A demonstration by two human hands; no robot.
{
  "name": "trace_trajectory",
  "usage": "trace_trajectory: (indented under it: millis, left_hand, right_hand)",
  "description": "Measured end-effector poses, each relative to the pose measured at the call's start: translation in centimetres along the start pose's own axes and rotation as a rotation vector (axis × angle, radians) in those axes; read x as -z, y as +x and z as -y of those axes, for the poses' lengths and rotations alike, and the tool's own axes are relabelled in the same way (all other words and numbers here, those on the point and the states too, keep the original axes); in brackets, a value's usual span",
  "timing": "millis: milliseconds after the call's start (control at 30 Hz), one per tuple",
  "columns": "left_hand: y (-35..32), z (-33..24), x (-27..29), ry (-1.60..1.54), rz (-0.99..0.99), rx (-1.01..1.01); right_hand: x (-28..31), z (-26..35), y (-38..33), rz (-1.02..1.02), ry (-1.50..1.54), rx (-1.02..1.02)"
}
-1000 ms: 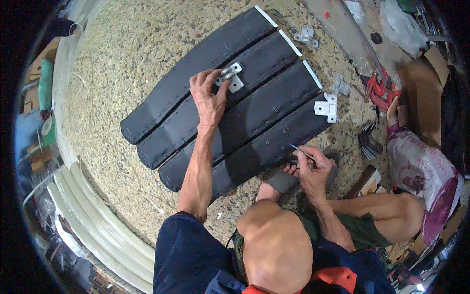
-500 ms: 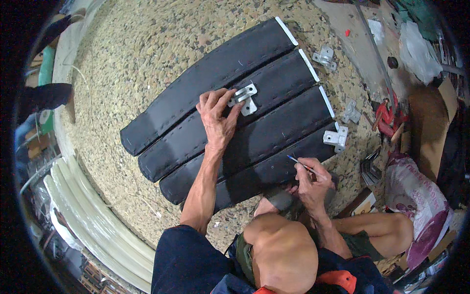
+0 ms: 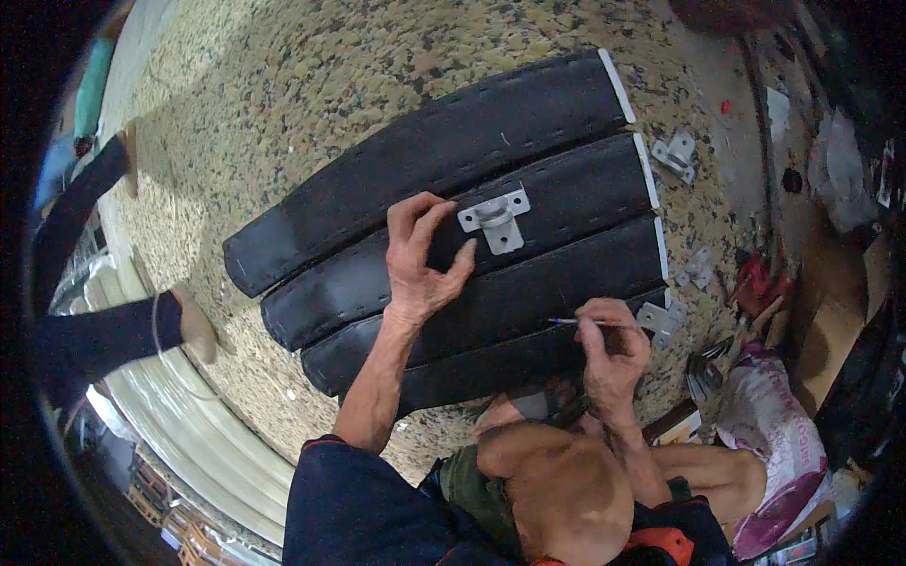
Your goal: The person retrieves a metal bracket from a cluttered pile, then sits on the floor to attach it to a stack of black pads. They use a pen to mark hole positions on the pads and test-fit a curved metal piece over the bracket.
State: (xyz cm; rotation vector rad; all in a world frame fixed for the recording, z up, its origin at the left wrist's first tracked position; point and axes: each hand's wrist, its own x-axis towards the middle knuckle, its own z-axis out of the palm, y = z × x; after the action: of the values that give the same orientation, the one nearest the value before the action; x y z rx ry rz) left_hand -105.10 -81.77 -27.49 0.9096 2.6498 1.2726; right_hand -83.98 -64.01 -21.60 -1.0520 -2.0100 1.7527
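Where bracket (image 3: 494, 223) sits near strip (image 3: 587, 189) edge, open room rightward.

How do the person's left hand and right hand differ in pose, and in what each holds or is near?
The left hand is open, thumb and fingers parted beside a metal bracket; the right hand is closed in a pinch on a slim pen.
The left hand is over the middle black padded strips; the right hand is at the lowest strip, nearer the white-edged ends.
Both are bare.
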Motion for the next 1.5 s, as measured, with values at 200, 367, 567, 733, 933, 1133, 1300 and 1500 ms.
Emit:
trace_trajectory:
  millis: [200,367,567,733,933,1133,1300,1500]
  left_hand:
    - [-0.3,0.7,-1.1,0.071,-0.025,-0.073]
    - [-0.1,0.5,-0.9,0.086,0.013,-0.036]
    - [0.0,0.3,-0.9,0.079,0.0,-0.031]
    - [0.0,0.4,-1.0,0.036,-0.01,-0.033]
    - [-0.1,0.5,-1.0,-0.005,-0.026,-0.019]
    - [-0.3,0.8,-1.1,-0.063,-0.069,-0.014]
    - [-0.6,0.9,-1.0,-0.094,-0.07,0.011]
    - [-0.2,0.9,-1.0,-0.066,-0.085,-0.081]
  right_hand:
    - [-2.1,1.2,3.6,-0.01,0.17,-0.22]
    - [-3.8,1.4,5.5,-0.023,0.123,-0.078]
    - [-4.6,1.1,5.7,-0.018,0.116,-0.044]
    - [-5.2,1.1,6.9,0.01,-0.103,0.245]
    - [-6.1,1.6,8.2,0.047,-0.227,0.382]
    - [-6.3,1.4,8.3,0.009,-0.182,0.232]
    - [-6.0,1.4,7.8,0.0,-0.21,0.183]
    - [-6.6,-0.2,8.1,-0.009,-0.237,0.337]
